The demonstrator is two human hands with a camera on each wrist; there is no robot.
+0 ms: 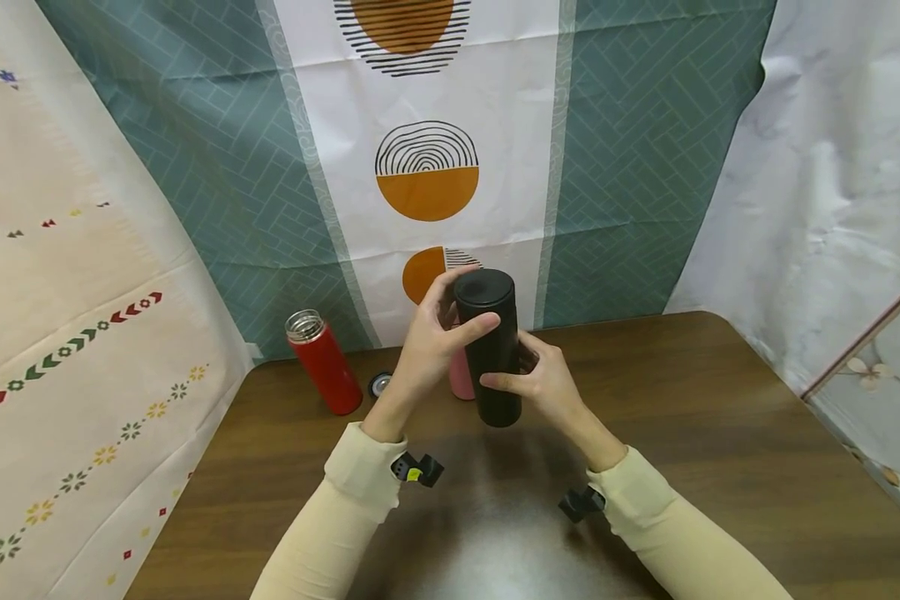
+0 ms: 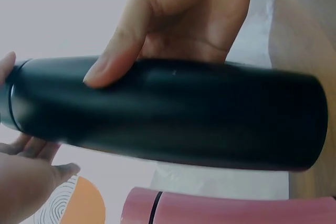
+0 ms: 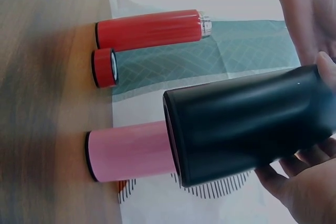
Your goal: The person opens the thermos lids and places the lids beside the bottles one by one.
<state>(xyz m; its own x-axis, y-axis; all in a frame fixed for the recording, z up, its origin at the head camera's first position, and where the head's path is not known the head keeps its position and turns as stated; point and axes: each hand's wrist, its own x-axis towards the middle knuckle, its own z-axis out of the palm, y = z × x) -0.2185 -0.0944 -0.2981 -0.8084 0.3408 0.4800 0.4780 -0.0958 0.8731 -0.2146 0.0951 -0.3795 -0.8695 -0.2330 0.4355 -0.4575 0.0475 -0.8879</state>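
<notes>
Counter (image 1: 690,425), hanging cloth (image 1: 427,100) behind it at twelve o'clock.
Held bottle (image 1: 498,354) between left grip (image 1: 441,333) at ten and right grip (image 1: 546,379) at four; standing bottle (image 1: 461,382) behind it at eleven; uncapped bottle (image 1: 328,371) at nine, loose cap (image 1: 380,384) just beside that at three.

the desk (image 1: 682,417) offered passage at right. a pink bottle (image 1: 461,379) stood behind the black bottle (image 1: 500,354); a red bottle (image 1: 325,367) blocked the left.
</notes>
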